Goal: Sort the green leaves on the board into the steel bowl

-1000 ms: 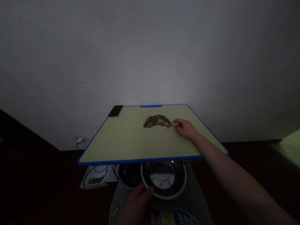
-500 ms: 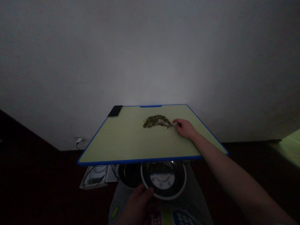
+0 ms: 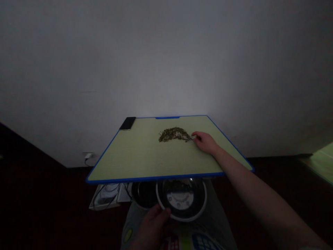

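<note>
A pile of small green beans [image 3: 173, 134] lies on a pale green table with a blue edge [image 3: 135, 156]. My right hand [image 3: 205, 142] rests on the table at the pile's right end, fingers pinched on a small shiny tool [image 3: 193, 138] whose tip touches the beans. Below the table's near edge, my left hand [image 3: 152, 227] grips the rim of a steel bowl [image 3: 182, 199] on my lap. A few beans show at the bowl's far side.
A black phone [image 3: 127, 123] lies at the table's far left corner. A second dark bowl [image 3: 144, 194] sits left of the steel one. Cables and a white item [image 3: 105, 196] lie on the dark floor; a plug [image 3: 88, 156] is in the wall.
</note>
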`<move>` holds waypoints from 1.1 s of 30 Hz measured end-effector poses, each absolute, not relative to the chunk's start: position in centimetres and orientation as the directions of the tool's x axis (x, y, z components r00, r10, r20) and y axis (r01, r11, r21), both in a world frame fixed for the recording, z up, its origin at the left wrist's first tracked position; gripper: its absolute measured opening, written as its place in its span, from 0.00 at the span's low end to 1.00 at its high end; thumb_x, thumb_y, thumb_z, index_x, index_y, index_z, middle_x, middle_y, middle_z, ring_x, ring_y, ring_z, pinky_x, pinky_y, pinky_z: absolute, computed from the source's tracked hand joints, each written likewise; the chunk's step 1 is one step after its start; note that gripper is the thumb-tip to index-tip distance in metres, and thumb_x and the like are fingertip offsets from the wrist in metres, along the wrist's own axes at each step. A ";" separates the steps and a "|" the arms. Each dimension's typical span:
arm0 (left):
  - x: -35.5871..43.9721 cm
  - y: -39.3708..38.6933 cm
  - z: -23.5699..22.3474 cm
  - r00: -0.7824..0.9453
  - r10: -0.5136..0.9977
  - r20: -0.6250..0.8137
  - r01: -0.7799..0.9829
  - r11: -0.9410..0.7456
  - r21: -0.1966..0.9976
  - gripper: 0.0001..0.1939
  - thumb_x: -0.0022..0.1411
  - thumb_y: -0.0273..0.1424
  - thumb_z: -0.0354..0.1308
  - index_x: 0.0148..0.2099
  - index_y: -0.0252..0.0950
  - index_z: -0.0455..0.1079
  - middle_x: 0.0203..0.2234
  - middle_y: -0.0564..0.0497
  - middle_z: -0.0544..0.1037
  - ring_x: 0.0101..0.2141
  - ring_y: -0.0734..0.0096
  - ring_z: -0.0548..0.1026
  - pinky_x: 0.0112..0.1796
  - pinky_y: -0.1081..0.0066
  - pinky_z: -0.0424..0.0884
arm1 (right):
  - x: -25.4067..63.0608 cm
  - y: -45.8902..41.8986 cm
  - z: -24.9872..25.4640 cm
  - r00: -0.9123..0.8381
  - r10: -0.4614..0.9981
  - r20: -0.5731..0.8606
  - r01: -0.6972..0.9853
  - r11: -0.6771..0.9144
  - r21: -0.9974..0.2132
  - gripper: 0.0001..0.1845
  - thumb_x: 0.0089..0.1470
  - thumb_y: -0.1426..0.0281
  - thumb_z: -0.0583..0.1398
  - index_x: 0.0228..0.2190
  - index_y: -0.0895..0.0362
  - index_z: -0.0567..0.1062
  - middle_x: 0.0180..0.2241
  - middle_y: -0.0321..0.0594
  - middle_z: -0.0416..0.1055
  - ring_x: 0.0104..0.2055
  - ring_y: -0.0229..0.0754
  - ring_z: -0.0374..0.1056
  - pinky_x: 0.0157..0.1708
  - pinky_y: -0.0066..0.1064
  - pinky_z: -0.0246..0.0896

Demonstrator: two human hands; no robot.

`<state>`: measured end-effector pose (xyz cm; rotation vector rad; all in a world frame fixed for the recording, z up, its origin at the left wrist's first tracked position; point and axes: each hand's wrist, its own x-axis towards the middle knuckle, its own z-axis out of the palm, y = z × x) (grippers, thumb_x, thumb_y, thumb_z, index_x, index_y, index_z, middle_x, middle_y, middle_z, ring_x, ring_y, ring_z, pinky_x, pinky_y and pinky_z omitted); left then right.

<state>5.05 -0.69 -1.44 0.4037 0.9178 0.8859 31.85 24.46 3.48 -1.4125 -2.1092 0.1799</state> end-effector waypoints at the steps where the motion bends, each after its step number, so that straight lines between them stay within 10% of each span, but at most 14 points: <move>1: 5.1 -0.7 -1.4 0.303 0.806 -0.509 -0.492 0.590 0.641 0.20 0.46 0.39 0.69 0.42 0.38 0.74 0.40 0.46 0.85 0.45 0.51 0.80 0.38 0.65 0.73 | 31.9 24.4 3.5 -0.271 0.878 0.396 0.798 0.434 -0.417 0.16 0.54 0.71 0.55 0.42 0.58 0.76 0.24 0.38 0.70 0.27 0.39 0.63 0.31 0.29 0.55; 33: 5.3 -0.7 -0.3 0.207 0.801 -0.561 -0.481 0.583 0.655 0.20 0.42 0.38 0.72 0.38 0.34 0.77 0.35 0.44 0.85 0.34 0.57 0.82 0.33 0.68 0.73 | 31.0 24.0 4.0 -0.270 0.870 0.413 0.839 0.422 -0.343 0.16 0.56 0.70 0.55 0.44 0.58 0.75 0.30 0.41 0.74 0.32 0.41 0.67 0.36 0.30 0.57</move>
